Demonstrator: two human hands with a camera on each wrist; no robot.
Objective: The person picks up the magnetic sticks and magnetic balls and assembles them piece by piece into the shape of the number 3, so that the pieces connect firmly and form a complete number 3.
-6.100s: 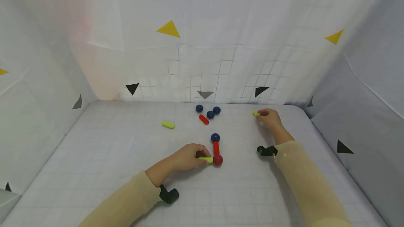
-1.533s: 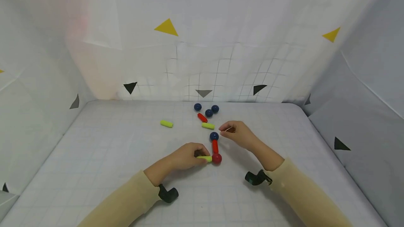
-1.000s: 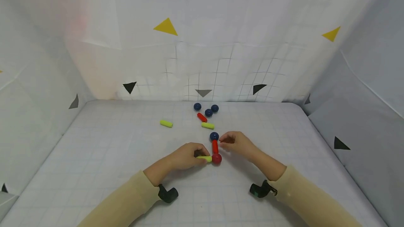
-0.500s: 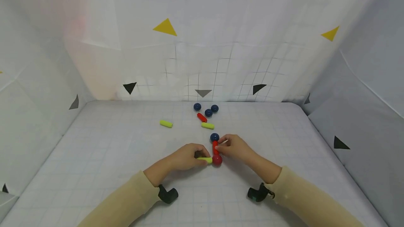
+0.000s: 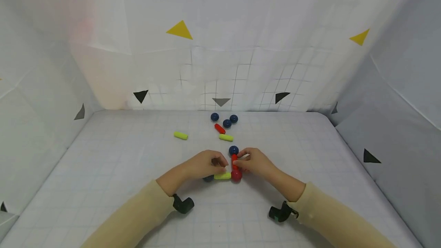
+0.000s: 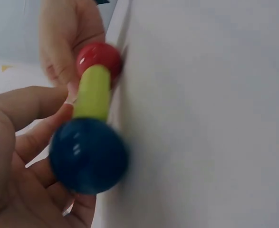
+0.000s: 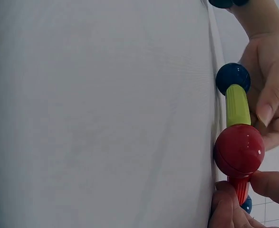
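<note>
Listing from left: left hand (image 5: 204,163), fingers loosely parted, nothing held; blue ball (image 5: 208,178); yellow rod (image 5: 222,176), set on table (image 5: 248,221) between, and touching, blue ball and red ball (image 5: 236,175); red rod (image 5: 234,158), pinched by right hand (image 5: 255,162). 2 rods judged light, stiff, smooth; best gripped mid-length, as balls may roll.

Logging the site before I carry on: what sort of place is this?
Probably a small enclosed recording or test booth: white sheeting surrounds the table on three visible sides, yellow triangles and dark triangles mark the sheeting, and a faint grid covers the tabletop.
</note>
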